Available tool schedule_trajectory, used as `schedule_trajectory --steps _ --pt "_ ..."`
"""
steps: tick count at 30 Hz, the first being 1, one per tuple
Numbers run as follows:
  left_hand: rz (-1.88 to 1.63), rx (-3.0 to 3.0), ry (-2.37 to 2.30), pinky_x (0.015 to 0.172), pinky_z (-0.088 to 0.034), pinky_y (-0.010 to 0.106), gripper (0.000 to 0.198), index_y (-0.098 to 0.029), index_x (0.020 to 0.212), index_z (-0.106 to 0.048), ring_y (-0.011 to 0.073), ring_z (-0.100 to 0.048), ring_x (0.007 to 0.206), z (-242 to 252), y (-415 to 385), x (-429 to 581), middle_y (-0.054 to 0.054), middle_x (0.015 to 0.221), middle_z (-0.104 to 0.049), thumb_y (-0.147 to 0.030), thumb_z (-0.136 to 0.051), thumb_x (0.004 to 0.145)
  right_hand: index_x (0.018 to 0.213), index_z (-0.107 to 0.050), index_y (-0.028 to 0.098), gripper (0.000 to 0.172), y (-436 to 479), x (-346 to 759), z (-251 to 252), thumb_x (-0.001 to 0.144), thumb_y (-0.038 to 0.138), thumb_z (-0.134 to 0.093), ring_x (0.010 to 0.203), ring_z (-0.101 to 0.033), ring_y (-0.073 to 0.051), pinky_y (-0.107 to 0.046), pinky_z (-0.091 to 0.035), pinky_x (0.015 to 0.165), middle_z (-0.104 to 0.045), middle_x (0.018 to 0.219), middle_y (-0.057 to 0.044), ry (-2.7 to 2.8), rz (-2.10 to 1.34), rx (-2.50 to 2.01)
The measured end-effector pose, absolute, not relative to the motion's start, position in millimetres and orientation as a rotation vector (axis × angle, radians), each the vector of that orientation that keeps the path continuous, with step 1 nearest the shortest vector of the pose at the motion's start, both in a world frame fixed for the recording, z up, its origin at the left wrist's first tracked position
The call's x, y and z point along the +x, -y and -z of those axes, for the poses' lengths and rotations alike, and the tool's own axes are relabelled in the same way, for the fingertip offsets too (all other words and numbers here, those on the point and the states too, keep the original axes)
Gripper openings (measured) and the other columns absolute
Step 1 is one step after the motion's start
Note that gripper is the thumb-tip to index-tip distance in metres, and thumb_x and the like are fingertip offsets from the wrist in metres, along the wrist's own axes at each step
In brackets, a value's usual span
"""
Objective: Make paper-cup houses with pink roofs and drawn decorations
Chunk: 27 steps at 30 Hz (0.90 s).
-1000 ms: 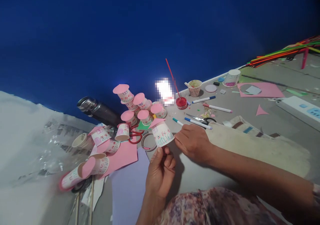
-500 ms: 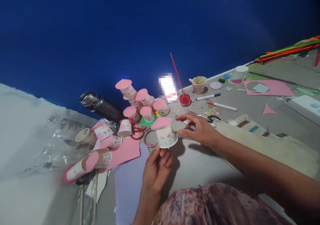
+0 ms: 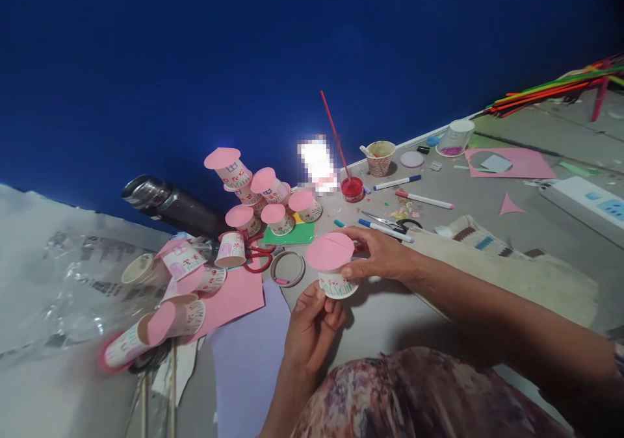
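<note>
Past the held cup (image 3: 337, 284), a pot (image 3: 351, 195) holds a stick (image 3: 330, 118).

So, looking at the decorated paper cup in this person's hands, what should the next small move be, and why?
I'd probably let the right hand take the decorated paper cup and ease the left hand off: the right thumb already lies against its side, just under the pink paper roof, while the left hand holds only its lower edge.
</note>
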<state>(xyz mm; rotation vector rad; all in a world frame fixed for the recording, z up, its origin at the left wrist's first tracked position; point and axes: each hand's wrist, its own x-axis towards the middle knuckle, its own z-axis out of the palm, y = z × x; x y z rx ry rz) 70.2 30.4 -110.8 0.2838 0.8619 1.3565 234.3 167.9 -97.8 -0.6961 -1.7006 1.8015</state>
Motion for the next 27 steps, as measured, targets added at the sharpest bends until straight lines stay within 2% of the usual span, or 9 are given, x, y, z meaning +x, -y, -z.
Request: schedule_trajectory --steps 4,9,11,14,20,23,27 --pt "-1.341 0.324 -0.952 0.053 -0.039 0.020 0.043 -0.014 0.069 -0.060 0.0054 -0.044 0.050 111.5 -31.8 72.1 -0.005 0.058 -0.052 -0.039 -0.094 0.076 0.123 -0.075 0.024 0.064 -166.2 233.3 94.9 0.064 0.040 -0.092 0.122 -0.066 -0.030 -0.048 -0.051 0.106 -0.069 0.138 -0.010 1.721 -1.718 -0.687" --pt "-1.374 0.274 -1.158 0.057 -0.047 0.018 0.040 -0.014 0.082 -0.073 0.0084 -0.055 0.063 108.0 -33.0 71.1 -0.001 0.072 -0.062 -0.040 -0.099 0.067 0.129 -0.071 0.023 0.078 -171.0 233.8 86.5 0.057 0.041 -0.096 0.123 -0.065 -0.030 -0.046 -0.050 0.107 -0.066 0.141 -0.011 1.667 -1.619 -0.752" --pt "-1.346 0.222 -1.200 0.056 -0.048 0.018 0.048 -0.015 0.090 -0.078 0.0082 -0.055 0.062 110.2 -34.8 64.5 -0.001 0.072 -0.064 -0.040 -0.103 0.058 0.127 -0.072 0.023 0.071 -176.8 236.7 79.3 0.062 0.043 -0.093 0.124 -0.065 -0.028 -0.044 -0.050 0.106 -0.067 0.140 -0.011 1.580 -1.590 -0.778" --pt "-1.310 0.217 -1.202 0.057 -0.049 0.020 0.048 -0.015 0.086 -0.079 0.0093 -0.056 0.061 117.8 -38.8 53.8 0.000 0.069 -0.065 -0.042 -0.104 0.055 0.122 -0.073 0.023 0.060 -183.5 241.3 65.4 0.068 0.044 -0.089 0.120 -0.066 -0.028 -0.040 -0.054 0.099 -0.072 0.131 -0.009 1.514 -1.488 -0.802" --pt "-1.294 0.357 -1.250 0.064 -0.054 0.029 0.043 -0.017 0.088 -0.079 0.0181 -0.066 0.068 118.0 -33.4 62.2 0.005 0.077 -0.074 -0.044 -0.099 0.062 0.121 -0.073 0.024 0.055 -186.0 242.3 46.8 0.071 0.043 -0.087 0.120 -0.067 -0.030 -0.042 -0.055 0.100 -0.073 0.132 -0.008 1.531 -1.414 -0.781" --pt "-1.306 0.400 -1.260 0.064 -0.053 0.030 0.040 -0.015 0.084 -0.078 0.0178 -0.065 0.065 109.3 -28.6 72.1 0.005 0.072 -0.072 -0.043 -0.098 0.064 0.122 -0.073 0.025 0.056 -189.1 248.7 46.8 0.071 0.043 -0.086 0.116 -0.070 -0.030 -0.042 -0.058 0.095 -0.076 0.125 -0.007 1.449 -1.452 -0.754" --pt "-1.371 0.470 -1.333 0.062 -0.049 0.028 0.043 -0.014 0.081 -0.077 0.0154 -0.061 0.062 106.3 -23.3 70.7 0.006 0.069 -0.071 -0.048 -0.097 0.064 0.126 -0.071 0.024 0.065 -199.9 266.5 52.0 0.068 0.046 -0.091 0.114 -0.071 -0.032 -0.042 -0.062 0.085 -0.075 0.128 -0.010 1.412 -1.427 -0.817"
